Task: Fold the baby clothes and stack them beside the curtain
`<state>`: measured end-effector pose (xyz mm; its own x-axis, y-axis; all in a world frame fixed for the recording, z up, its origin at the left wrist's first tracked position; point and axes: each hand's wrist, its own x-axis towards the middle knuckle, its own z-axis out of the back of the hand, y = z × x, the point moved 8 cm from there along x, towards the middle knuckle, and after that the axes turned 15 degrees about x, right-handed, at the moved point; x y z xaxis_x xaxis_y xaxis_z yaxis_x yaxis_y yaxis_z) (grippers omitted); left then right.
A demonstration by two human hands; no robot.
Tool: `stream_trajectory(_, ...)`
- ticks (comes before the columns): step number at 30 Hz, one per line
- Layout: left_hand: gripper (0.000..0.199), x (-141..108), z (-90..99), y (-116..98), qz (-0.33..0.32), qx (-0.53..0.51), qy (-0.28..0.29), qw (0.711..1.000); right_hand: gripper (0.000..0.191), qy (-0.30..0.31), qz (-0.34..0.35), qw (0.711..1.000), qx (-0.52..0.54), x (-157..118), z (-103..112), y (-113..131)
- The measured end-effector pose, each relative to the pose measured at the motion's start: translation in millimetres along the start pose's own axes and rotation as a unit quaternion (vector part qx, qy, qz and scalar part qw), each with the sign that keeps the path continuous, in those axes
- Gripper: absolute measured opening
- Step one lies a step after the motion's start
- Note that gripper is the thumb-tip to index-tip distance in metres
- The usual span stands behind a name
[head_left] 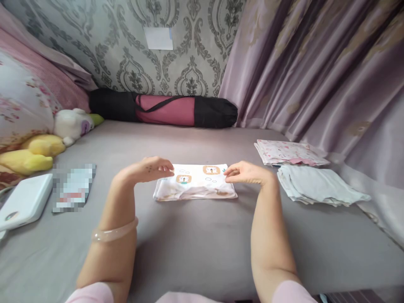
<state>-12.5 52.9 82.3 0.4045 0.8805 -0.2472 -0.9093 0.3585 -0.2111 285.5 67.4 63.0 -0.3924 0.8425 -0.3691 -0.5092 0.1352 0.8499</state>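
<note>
A white cloth [200, 179] with tan animal-face prints lies folded into a flat oblong in front of me; its near edge shows several soft layers. My left hand [153, 169] is at its upper left side, fingers bent and closed on the edge. At the upper right side, my right hand [243, 171] pinches the opposite edge between thumb and fingers. The undersides of both grips are partly hidden.
To the right lie a folded pink-patterned cloth [290, 152] and a pale folded cloth stack [318, 185]. A black and maroon long bag [166, 110] rests along the wall. Plush toys [74, 125], a white device [27, 202] and a blurred packet [74, 187] are on the left.
</note>
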Motion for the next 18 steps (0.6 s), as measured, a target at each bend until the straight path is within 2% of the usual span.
stream_trajectory(4, 0.039, 5.2, 13.0, -9.7, 0.004, -0.002, -0.081, 0.997, 0.030, -0.047, 0.033, 0.997, -0.057, 7.9, -5.4, 15.4)
stream_trajectory(7, 0.036, 17.8, 9.8, -28.8, -0.015, 0.026, -0.134, 0.991, 0.039, -0.108, 0.083, 0.979, -0.154, 23.1, -24.1, 35.8)
stream_trajectory(9, 0.037, 30.8, -2.3, -42.9, -0.021, 0.060, -0.159, 0.985, 0.049, -0.120, 0.116, 0.964, -0.207, 35.7, -49.0, 45.5)
stream_trajectory(11, 0.039, 45.9, -22.4, -53.1, -0.008, 0.101, -0.163, 0.981, 0.054, -0.116, 0.136, 0.950, -0.254, 48.4, -77.8, 46.5)
stream_trajectory(13, 0.042, 58.4, -43.5, -54.9, 0.040, 0.142, -0.166, 0.975, 0.057, -0.126, 0.137, 0.941, -0.284, 59.0, -101.1, 38.7)
stream_trajectory(16, 0.051, 67.1, -70.1, -47.7, 0.124, 0.155, -0.168, 0.966, 0.060, -0.159, 0.113, 0.936, -0.293, 68.8, -119.6, 19.9)
stream_trajectory(18, 0.055, 68.9, -82.2, -44.3, 0.146, 0.151, -0.164, 0.964, 0.062, -0.171, 0.102, 0.935, -0.292, 71.4, -124.6, 11.3)
